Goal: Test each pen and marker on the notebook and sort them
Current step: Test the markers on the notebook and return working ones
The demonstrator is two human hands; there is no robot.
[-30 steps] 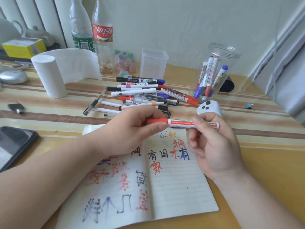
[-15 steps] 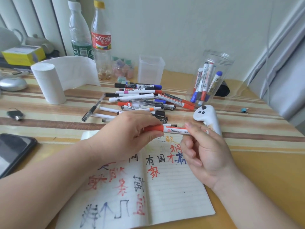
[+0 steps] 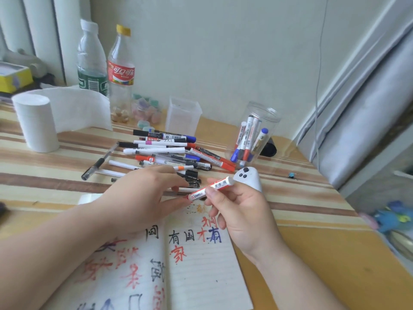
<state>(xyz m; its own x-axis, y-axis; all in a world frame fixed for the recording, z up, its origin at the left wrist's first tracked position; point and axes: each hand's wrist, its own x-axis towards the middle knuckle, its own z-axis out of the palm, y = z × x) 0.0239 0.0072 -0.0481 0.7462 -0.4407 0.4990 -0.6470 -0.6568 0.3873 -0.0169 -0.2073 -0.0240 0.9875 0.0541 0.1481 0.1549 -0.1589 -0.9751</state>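
An open notebook (image 3: 201,267) with red, black and blue test characters lies in front of me. Above its top edge my right hand (image 3: 243,215) pinches the white barrel of a red marker (image 3: 212,188), which tilts up to the right. My left hand (image 3: 143,198) reaches in from the left, its thumb and fingertips closed on the marker's red cap end; the cap itself is mostly hidden. A pile of several pens and markers (image 3: 165,151) lies behind my hands. A clear round jar (image 3: 268,115) at the right holds several markers.
An empty square plastic cup (image 3: 183,117) stands behind the pile. A white controller (image 3: 250,179) lies just behind my right hand. Two bottles (image 3: 120,72) and a paper roll (image 3: 35,124) stand at the back left. The table's edge runs down the right side.
The marker has gone from level to tilted, right end up. My right hand has shifted its hold toward the barrel's middle. My left hand stays at the red cap end.
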